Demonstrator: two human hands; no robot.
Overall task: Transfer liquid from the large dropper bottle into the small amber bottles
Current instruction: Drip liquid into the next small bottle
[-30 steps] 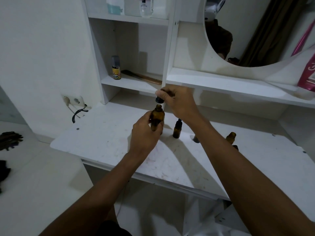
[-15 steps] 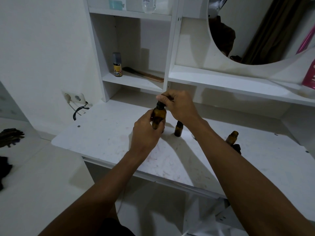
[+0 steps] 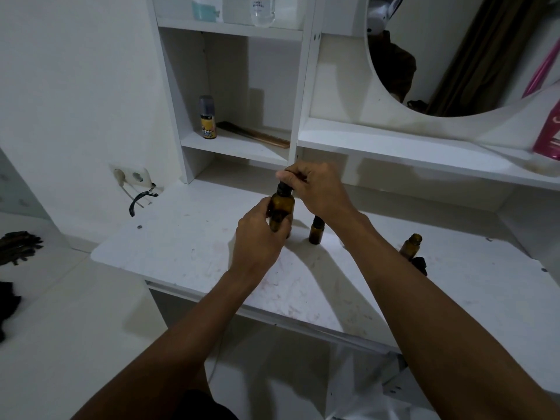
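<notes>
Dropper cap worked at the neck of the large dropper bottle

The bottle is clasped by the left hand, its cap pinched by the right hand; an open small amber bottle near the surface's right edge likely awaits filling.

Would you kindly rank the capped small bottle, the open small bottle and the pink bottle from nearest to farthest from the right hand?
From the right hand:
1. Capped small bottle, on the desk just below the wrist.
2. Open small bottle, farther right on the desk.
3. Pink bottle, far right on the shelf.

Pink bottle cut off right
</notes>
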